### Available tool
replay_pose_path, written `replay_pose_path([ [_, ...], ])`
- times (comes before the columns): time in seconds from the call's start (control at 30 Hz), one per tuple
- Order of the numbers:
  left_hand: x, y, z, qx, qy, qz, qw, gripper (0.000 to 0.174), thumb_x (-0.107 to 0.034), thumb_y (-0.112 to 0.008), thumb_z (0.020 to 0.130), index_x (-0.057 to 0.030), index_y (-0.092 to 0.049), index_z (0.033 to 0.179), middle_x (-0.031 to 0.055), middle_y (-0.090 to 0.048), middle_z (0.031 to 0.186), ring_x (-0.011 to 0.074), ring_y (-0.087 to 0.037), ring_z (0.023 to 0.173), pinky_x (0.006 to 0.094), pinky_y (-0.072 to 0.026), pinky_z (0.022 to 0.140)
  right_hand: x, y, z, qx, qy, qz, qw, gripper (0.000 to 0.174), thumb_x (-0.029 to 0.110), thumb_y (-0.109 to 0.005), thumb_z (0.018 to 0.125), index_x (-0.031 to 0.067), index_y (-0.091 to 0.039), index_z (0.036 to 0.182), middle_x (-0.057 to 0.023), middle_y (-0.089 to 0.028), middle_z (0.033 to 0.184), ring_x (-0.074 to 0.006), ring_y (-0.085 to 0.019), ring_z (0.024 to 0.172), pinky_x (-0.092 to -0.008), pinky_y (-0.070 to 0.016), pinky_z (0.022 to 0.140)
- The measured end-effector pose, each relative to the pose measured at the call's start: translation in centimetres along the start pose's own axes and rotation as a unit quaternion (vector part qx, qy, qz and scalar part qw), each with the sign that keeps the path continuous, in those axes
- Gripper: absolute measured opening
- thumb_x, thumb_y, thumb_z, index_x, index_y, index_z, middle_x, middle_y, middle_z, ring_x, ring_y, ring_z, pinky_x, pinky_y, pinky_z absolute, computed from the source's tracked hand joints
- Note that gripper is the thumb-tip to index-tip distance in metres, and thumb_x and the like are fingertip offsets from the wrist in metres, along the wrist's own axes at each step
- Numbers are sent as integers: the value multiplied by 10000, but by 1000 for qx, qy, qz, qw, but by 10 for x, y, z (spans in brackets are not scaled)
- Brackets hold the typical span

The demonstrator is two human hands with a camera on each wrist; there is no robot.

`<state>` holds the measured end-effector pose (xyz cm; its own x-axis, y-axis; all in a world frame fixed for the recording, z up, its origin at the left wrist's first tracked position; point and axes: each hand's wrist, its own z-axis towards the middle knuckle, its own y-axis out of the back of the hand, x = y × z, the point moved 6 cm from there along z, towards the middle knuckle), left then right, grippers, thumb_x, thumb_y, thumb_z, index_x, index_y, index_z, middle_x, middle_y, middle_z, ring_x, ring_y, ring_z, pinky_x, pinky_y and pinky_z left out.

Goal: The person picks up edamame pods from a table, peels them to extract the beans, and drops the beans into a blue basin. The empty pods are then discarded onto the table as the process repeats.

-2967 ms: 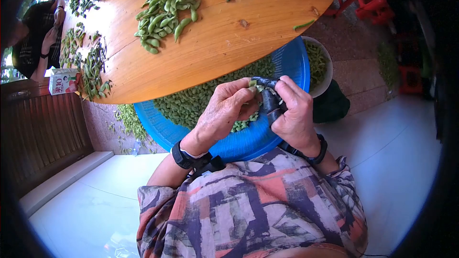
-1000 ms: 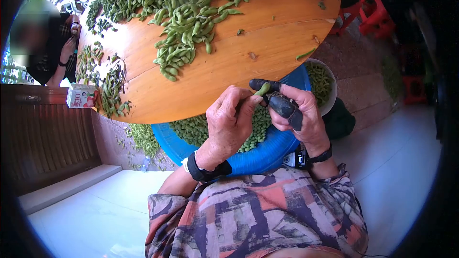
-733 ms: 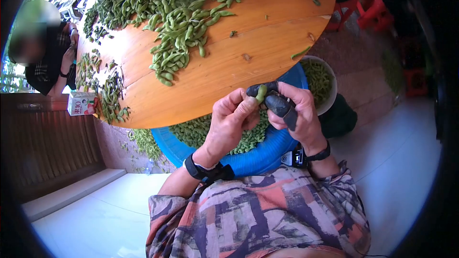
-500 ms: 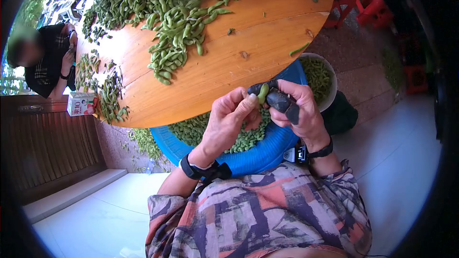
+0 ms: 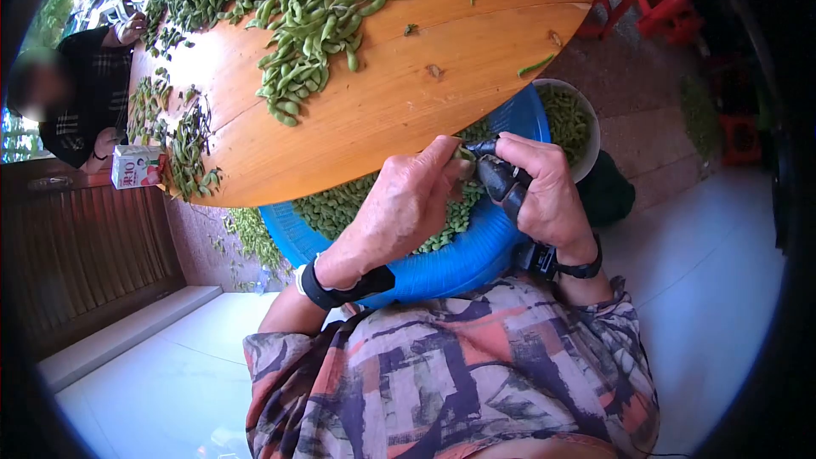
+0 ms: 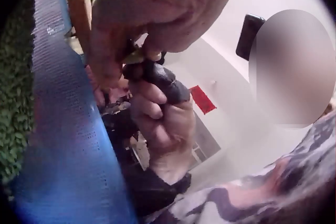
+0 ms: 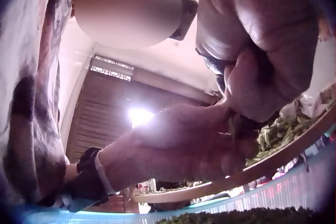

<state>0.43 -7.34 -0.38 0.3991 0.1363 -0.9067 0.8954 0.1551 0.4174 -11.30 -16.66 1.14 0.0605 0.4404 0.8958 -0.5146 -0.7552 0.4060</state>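
My left hand (image 5: 399,208) pinches a green edamame pod (image 5: 461,154) between thumb and fingers, and most of the pod is hidden by them. Opposite it, my right hand (image 5: 548,191) grips the pod's other side, with black covers (image 5: 495,177) on its thumb and a finger. In the left wrist view a bit of the pod (image 6: 135,56) shows between the two hands. Both hands are over a blue plastic basket (image 5: 425,276) holding many shelled green beans (image 5: 331,208).
An orange wooden table (image 5: 501,25) overhangs the basket's far side, with heaped pods (image 5: 314,25) on it. A drink carton (image 5: 136,167) stands at its left edge. Beside the basket is a white bowl (image 5: 586,106) of pods. Another person (image 5: 85,102) sits at left.
A second ago the pod showed plainly between my hands; now my left fingers cover most of it, and that hand has turned over. The other person's arm has reached farther up the table.
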Motion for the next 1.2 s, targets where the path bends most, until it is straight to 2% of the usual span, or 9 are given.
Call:
replay_pose_path([
  [0.07, 3, 3, 2, 33, 25, -37, 998, 293, -174, -474, 1027, 23, -515, 1240, 80, -627, 697, 134, -607, 592, 284, -505, 575, -11, -2, -3, 18, -98, 81, 992, 190, -55, -545, 689, -44, -579, 876, -181, -540, 762, -368, -547, 691, -363, -445, 628],
  [0.23, 18, -19, 3, 49, 126, -270, 953, 333, -214, -411, 1051, 9, -498, 1283, 43, -605, 718, 103, -568, 597, 269, -492, 584, -2, -8, -4, -57, -47, -26, 997, 212, -57, -567, 686, -39, -572, 897, -179, -550, 792, -387, -571, 738, -389, -465, 644],
  [0.3, 22, -27, 2, -43, 149, -361, 919, 321, -186, -396, 1031, -3, -538, 1253, 19, -578, 739, 79, -510, 598, 236, -440, 551, 5, -14, -8, -129, -5, -92, 987, 200, -82, -555, 708, -30, -558, 901, -177, -514, 791, -396, -557, 722, -397, -452, 632],
  [0.57, 18, -37, 5, -177, 80, -301, 934, 339, -96, -383, 931, 0, -609, 1164, -16, -588, 885, 36, -458, 693, 201, -379, 577, 8, -21, -10, -154, 23, -140, 978, 246, -98, -593, 703, -37, -573, 940, -185, -529, 818, -416, -569, 748, -427, -456, 626],
  [0.87, 21, -39, 3, -19, 102, -532, 840, 359, -191, -463, 997, -19, -516, 1307, 13, -592, 970, 81, -513, 719, 232, -449, 628, 6, -5, -14, -170, 26, -91, 981, 224, -54, -597, 701, -18, -569, 921, -178, -504, 790, -385, -566, 707, -428, -445, 608],
  [1.0, 17, -24, -6, 81, 145, -378, 911, 297, -113, -559, 971, 3, -560, 1244, 61, -656, 1001, 138, -593, 759, 292, -506, 720, -33, 37, -46, -222, -118, -78, 965, 350, 338, -601, 806, -1, -558, 881, -94, -491, 727, -225, -560, 641, -353, -418, 570],
  [1.07, -1, -14, -13, 220, -97, -61, 969, 219, -69, -593, 932, 5, -637, 1133, 111, -691, 986, 227, -659, 841, 336, -525, 767, -42, 74, -61, -278, -168, -18, 946, 345, 296, -577, 820, -17, -590, 964, -70, -563, 720, -159, -595, 699, -309, -458, 619],
  [1.13, -12, 17, -6, 150, -55, -10, 987, 142, -62, -643, 875, -4, -699, 992, 139, -706, 916, 290, -679, 856, 357, -541, 780, -43, 108, -59, -251, -198, -246, 915, 290, 15, -535, 836, -4, -629, 1111, -174, -670, 851, -236, -664, 806, -343, -495, 726],
  [1.2, -3, 56, 7, -62, -26, 127, 990, 108, -57, -659, 851, 4, -694, 933, 152, -688, 826, 309, -669, 796, 364, -536, 732, -53, 121, -65, -258, -245, -292, 888, 374, -80, -495, 816, 6, -631, 1154, -233, -673, 927, -285, -670, 839, -363, -492, 760],
])
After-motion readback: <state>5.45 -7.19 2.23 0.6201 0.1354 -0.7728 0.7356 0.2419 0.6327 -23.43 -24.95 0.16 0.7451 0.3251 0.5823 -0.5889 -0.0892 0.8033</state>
